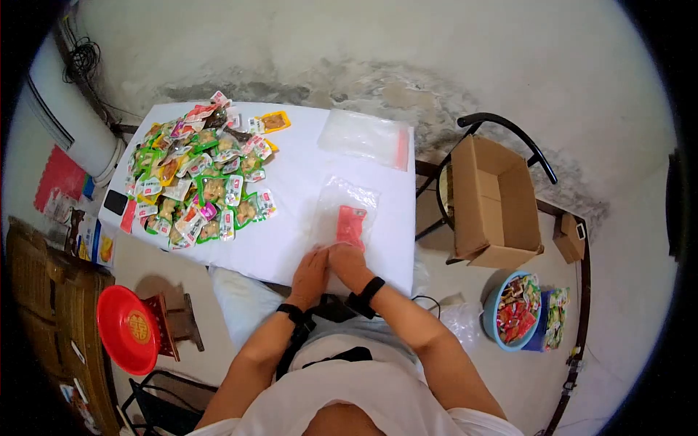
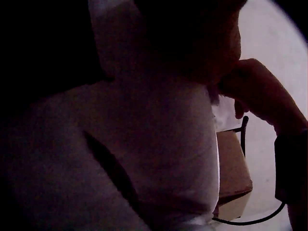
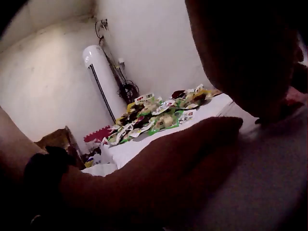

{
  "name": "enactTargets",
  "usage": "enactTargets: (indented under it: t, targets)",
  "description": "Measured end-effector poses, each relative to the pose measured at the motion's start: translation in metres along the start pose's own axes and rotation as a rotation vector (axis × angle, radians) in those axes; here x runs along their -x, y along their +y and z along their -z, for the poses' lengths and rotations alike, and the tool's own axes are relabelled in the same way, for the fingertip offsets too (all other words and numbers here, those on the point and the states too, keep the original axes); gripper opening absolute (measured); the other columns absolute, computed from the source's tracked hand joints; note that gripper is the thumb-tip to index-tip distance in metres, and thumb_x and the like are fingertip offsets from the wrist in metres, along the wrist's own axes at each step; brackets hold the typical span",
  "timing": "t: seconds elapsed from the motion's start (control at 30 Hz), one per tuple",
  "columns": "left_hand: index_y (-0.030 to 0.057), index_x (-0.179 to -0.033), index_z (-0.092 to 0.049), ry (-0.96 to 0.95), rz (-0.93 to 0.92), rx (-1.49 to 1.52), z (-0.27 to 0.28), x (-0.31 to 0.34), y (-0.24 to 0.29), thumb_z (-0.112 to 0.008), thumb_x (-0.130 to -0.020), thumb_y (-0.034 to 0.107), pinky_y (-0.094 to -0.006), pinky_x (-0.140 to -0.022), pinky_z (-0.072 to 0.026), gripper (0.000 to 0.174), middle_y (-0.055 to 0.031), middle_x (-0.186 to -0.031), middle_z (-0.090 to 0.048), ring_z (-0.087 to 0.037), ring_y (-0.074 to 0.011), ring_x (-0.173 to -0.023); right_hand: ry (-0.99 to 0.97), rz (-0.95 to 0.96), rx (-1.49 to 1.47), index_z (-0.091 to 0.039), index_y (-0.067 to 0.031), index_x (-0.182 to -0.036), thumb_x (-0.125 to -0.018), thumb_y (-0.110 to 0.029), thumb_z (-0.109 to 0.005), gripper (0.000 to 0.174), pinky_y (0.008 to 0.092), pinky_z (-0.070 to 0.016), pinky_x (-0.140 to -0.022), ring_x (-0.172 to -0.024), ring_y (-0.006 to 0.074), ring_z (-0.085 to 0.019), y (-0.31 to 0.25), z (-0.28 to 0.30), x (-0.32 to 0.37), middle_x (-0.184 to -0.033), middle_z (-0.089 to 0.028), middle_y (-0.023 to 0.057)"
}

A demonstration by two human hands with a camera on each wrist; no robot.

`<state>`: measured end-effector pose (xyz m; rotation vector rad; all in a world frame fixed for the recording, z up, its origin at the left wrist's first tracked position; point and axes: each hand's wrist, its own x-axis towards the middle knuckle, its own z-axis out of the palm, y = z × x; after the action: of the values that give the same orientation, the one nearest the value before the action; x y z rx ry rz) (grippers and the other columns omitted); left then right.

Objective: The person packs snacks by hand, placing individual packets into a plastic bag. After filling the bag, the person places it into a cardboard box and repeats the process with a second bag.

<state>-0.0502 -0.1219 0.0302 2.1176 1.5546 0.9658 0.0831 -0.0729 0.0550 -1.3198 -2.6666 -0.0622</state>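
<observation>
A clear zip bag (image 1: 349, 198) lies on the white table (image 1: 291, 163) near its front edge, with a red snack packet (image 1: 351, 224) inside. Both hands meet at the bag's near edge. My left hand (image 1: 313, 265) lies fairly flat and presses on that edge; the right wrist view shows the left hand (image 3: 211, 132) stretched out. My right hand (image 1: 347, 261) has curled fingers and pinches the bag's edge beside it; the left wrist view shows the right hand (image 2: 255, 91) curled. The contact itself is dark in both wrist views.
A large pile of snack packets (image 1: 200, 182) covers the table's left side. A second clear bag (image 1: 363, 136) lies at the back. An open cardboard box (image 1: 491, 203) sits on a chair at the right, a blue bowl of snacks (image 1: 512, 311) below it. A red tray (image 1: 129, 328) stands at the lower left.
</observation>
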Motion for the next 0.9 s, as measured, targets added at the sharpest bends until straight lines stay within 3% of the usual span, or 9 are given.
enactTargets:
  t: [0.1,0.27,0.37,0.47,0.6,0.67,0.8,0.9]
  targets:
    - [-0.0028,-0.118,-0.050,-0.018,-0.145,-0.209,-0.007,0.003,-0.013,-0.054,-0.081,0.010,-0.0409,-0.102,-0.0352,0.039,-0.0176,-0.124,-0.051,-0.043,-0.0327,-0.120,-0.049,-0.015,0.017,-0.067,-0.0077,-0.078,-0.075,-0.011,-0.054,0.013,0.0353,-0.0511,-0.059,-0.073,0.0228,-0.065,0.002,-0.019,-0.008,-0.074,-0.066,0.0103]
    - [-0.0031,-0.117,-0.052,-0.001,-0.136,-0.205,-0.005,0.003,-0.008,-0.053,-0.082,0.011,-0.0409,-0.102,-0.0354,0.038,-0.0180,-0.125,-0.051,-0.044,-0.0325,-0.120,-0.090,0.090,0.074,-0.069,-0.0100,-0.073,-0.075,-0.013,-0.055,0.014,0.0377,-0.0509,-0.056,-0.071,0.0231,-0.066,0.014,-0.044,-0.017,-0.074,-0.067,0.0089]
    - [-0.0027,-0.119,-0.052,-0.009,-0.130,-0.201,-0.006,0.003,-0.009,-0.054,-0.081,0.010,-0.0411,-0.103,-0.0348,0.040,-0.0183,-0.126,-0.050,-0.044,-0.0327,-0.121,-0.201,-0.014,0.049,-0.069,-0.0108,-0.073,-0.076,-0.015,-0.056,0.014,0.0381,-0.0505,-0.055,-0.070,0.0229,-0.066,0.023,-0.070,-0.026,-0.075,-0.067,0.0082]
    - [-0.0024,-0.119,-0.052,-0.016,-0.128,-0.212,-0.007,0.004,-0.009,-0.055,-0.081,0.010,-0.0414,-0.104,-0.0344,0.040,-0.0187,-0.127,-0.049,-0.043,-0.0331,-0.121,-0.113,0.017,0.033,-0.069,-0.0121,-0.073,-0.077,-0.016,-0.056,0.013,0.0356,-0.0500,-0.053,-0.069,0.0213,-0.065,0.020,-0.025,-0.020,-0.073,-0.066,0.0071]
    - [-0.0015,-0.120,-0.051,0.017,-0.177,-0.265,-0.010,0.004,-0.008,-0.055,-0.081,0.012,-0.0425,-0.099,-0.0363,0.041,-0.0185,-0.122,-0.051,-0.046,-0.0329,-0.117,-0.143,0.028,0.116,-0.068,-0.0124,-0.075,-0.077,-0.015,-0.056,0.012,0.0337,-0.0499,-0.053,-0.069,0.0205,-0.065,0.018,-0.015,-0.004,-0.072,-0.065,0.0056]
    - [-0.0014,-0.120,-0.051,-0.017,-0.174,-0.281,-0.007,0.001,0.001,-0.055,-0.081,0.013,-0.0438,-0.099,-0.0356,0.042,-0.0186,-0.123,-0.051,-0.045,-0.0333,-0.117,-0.054,0.103,0.099,-0.066,-0.0123,-0.075,-0.078,-0.014,-0.055,0.011,0.0322,-0.0499,-0.053,-0.068,0.0208,-0.065,0.022,-0.012,0.003,-0.072,-0.065,0.0048]
    - [-0.0009,-0.121,-0.050,-0.071,-0.196,-0.277,-0.011,0.001,0.004,-0.057,-0.080,0.015,-0.0470,-0.099,-0.0331,0.045,-0.0184,-0.127,-0.047,-0.043,-0.0339,-0.119,-0.073,0.028,0.198,-0.062,-0.0099,-0.080,-0.076,-0.014,-0.054,0.010,0.0320,-0.0502,-0.056,-0.066,0.0209,-0.065,0.024,-0.013,0.009,-0.071,-0.064,0.0070]
    - [-0.0007,-0.121,-0.050,-0.090,-0.190,-0.308,-0.014,0.002,0.001,-0.057,-0.080,0.016,-0.0478,-0.100,-0.0322,0.045,-0.0175,-0.128,-0.046,-0.041,-0.0334,-0.120,-0.057,-0.038,0.020,-0.061,-0.0077,-0.083,-0.076,-0.013,-0.053,0.011,0.0328,-0.0505,-0.060,-0.071,0.0230,-0.065,0.024,-0.018,0.009,-0.075,-0.064,0.0089]
